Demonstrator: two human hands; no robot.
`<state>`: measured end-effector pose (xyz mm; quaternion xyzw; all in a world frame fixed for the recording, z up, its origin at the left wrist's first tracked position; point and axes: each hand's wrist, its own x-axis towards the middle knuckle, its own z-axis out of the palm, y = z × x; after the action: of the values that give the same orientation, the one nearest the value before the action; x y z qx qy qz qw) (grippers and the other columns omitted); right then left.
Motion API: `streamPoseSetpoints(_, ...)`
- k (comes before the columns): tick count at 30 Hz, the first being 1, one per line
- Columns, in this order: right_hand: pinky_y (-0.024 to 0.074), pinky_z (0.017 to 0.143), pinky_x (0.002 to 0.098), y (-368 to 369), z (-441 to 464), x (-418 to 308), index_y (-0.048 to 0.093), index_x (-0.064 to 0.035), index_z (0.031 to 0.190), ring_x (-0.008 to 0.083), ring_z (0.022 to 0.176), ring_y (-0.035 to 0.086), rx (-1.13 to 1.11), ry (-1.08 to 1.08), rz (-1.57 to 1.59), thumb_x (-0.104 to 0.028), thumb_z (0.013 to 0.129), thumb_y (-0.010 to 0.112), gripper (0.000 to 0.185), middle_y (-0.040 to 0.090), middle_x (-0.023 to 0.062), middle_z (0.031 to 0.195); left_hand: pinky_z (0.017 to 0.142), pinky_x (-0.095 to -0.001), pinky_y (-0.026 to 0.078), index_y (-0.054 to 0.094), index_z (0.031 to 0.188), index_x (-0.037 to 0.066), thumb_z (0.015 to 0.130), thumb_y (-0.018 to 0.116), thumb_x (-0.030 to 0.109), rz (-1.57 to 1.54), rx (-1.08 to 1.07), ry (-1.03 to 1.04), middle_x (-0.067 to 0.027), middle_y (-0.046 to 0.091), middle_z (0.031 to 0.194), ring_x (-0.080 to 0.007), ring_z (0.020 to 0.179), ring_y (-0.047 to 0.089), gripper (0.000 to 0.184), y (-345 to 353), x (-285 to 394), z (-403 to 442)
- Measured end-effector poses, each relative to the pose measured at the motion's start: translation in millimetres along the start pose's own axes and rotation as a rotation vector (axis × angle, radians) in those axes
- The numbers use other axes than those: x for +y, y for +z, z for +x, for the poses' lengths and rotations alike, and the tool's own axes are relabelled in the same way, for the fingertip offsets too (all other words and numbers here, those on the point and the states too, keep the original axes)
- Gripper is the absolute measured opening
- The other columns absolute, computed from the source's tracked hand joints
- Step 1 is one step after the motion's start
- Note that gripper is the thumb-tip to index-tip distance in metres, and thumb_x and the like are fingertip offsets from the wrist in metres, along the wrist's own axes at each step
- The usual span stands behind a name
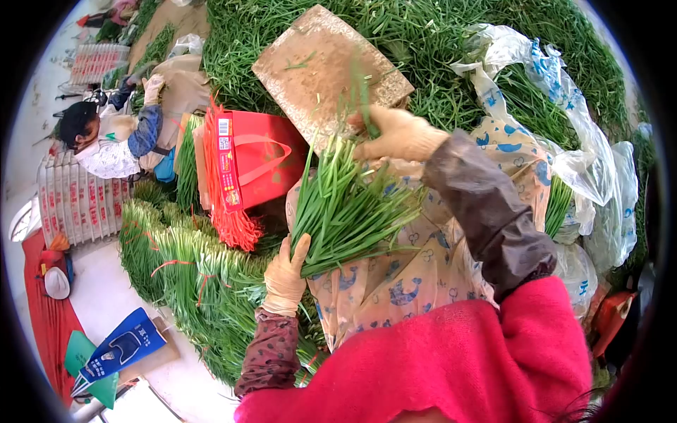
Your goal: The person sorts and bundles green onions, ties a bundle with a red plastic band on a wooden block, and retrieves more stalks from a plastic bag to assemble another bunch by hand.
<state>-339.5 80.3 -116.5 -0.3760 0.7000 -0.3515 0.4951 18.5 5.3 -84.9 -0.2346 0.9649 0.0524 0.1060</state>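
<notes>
My left hand (285, 273), in a pale glove, is closed around a thick bunch of garlic chives (352, 211) near its lower left side. The bunch lies over the patterned plastic apron (402, 289) on my lap, its cut ends toward the board. My right hand (402, 134), also gloved, is by the upper end of the bunch, fingers bent. A few green stalks (360, 88), smeared by motion, stick up from its fingertips. Beyond it lies a worn, dirt-covered board (324, 63) with bits of leaf on it.
Loose chives (451, 28) are heaped behind the board. A red bag (268, 158) with red ties (236, 227) stands left of the board. Tied bundles (176, 264) line my left. Clear plastic bags (599, 169) lie right. Another person (113, 137) sits at the far left.
</notes>
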Motion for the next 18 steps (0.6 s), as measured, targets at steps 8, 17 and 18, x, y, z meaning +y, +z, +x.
streamPoseSetpoints(8, 0.0486, 0.088, 0.0364, 21, -5, -19, 0.032, -0.0024, 0.142, 0.0302, 0.104, 0.062, -0.205, -0.205, 0.32, -0.027, 0.072, 0.073, 0.085, 0.06, 0.0204, 0.118, 0.074, -0.043, 0.053, 0.036, 0.142, 0.033, 0.062, 0.07, -0.001, -0.115, -0.075, -0.069, -0.0205, 0.049, 0.131, -0.0399, 0.093, 0.062, 0.094, -3, 0, -3)
streamPoseSetpoints(17, 0.0525, 0.067, 0.0389, 24, -14, -19, 0.032, -0.0063, 0.142, 0.0296, 0.076, 0.067, -0.077, 0.047, 0.089, -0.023, 0.069, 0.067, 0.083, 0.065, 0.0217, 0.1, 0.068, -0.042, 0.053, 0.037, 0.142, 0.035, 0.064, 0.065, -0.004, 0.026, -0.036, -0.013, -0.0222, 0.051, 0.128, -0.0357, 0.08, 0.062, 0.091, -13, 3, 6)
streamPoseSetpoints(18, 0.0526, 0.067, 0.0393, 29, -10, -6, 0.031, -0.0066, 0.143, 0.0288, 0.076, 0.067, -0.038, -0.022, 0.199, -0.023, 0.069, 0.067, 0.084, 0.065, 0.0213, 0.101, 0.066, -0.0419, 0.053, 0.037, 0.142, 0.036, 0.067, 0.062, -0.004, 0.027, -0.022, 0.008, -0.023, 0.051, 0.126, -0.035, 0.076, 0.062, 0.089, -17, 4, 6)
